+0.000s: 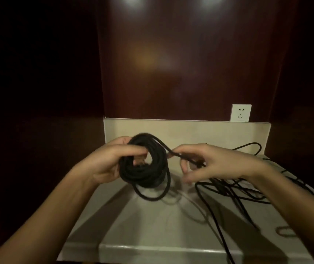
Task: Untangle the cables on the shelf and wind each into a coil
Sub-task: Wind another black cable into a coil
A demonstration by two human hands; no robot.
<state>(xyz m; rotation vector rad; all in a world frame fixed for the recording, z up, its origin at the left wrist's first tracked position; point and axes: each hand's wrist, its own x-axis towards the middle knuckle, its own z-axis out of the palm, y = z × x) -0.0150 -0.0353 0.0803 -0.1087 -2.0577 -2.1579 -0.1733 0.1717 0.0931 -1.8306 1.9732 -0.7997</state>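
Nearest me, the pale shelf (152, 235) has its front edge at the bottom of view, with one black strand running off it at the right. Above it I hold the coil (142, 166) in my left hand (112, 159), fingers curled through its middle so the loops stay stacked; one loop sags toward the shelf. My right hand (215, 162) pinches the coil's free end (188, 158), I judge to steer the last turn on. The remaining tangle of cables (247, 187) lies loose on the shelf under and beyond my right wrist, not yet wound. A white wall socket (241, 113) sits behind, nothing plugged in. I see no containers.
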